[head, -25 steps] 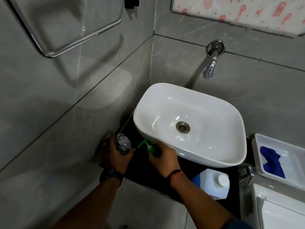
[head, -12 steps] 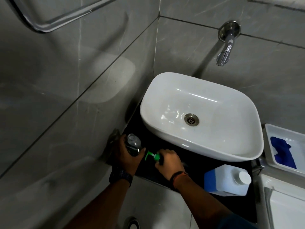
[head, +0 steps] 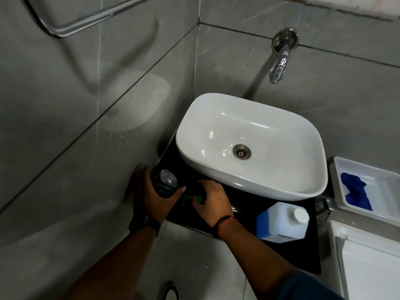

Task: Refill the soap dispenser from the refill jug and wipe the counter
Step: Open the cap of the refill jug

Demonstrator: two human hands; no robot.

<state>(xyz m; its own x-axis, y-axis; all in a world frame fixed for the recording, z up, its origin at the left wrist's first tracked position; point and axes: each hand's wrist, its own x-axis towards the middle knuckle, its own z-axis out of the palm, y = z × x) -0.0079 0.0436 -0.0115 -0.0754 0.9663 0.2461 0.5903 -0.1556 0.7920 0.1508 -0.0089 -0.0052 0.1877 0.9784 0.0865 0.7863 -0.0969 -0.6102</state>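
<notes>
1. Head view, hands: the left hand (head: 154, 199) grips the clear soap dispenser (head: 165, 184) round its body, the bottle upright with its neck open at the top. The right hand (head: 213, 202) is curled over the green pump head (head: 190, 198), low on the black counter (head: 249, 203), just beside the bottle.
2. Head view, places from the white basin (head: 251, 146): both hands and the dispenser sit in front of its near left corner. The refill jug (head: 281, 224) stands in front of its near right corner, its white cap (head: 300, 215) on.
3. Head view, the relation that matters: the jug lies to the right of both hands, nearer the right hand, which looks best placed to reach it once the pump is let go.
4. Head view, for wiping: a blue cloth (head: 355, 194) lies in a white tray (head: 372, 176) right of the basin.
</notes>
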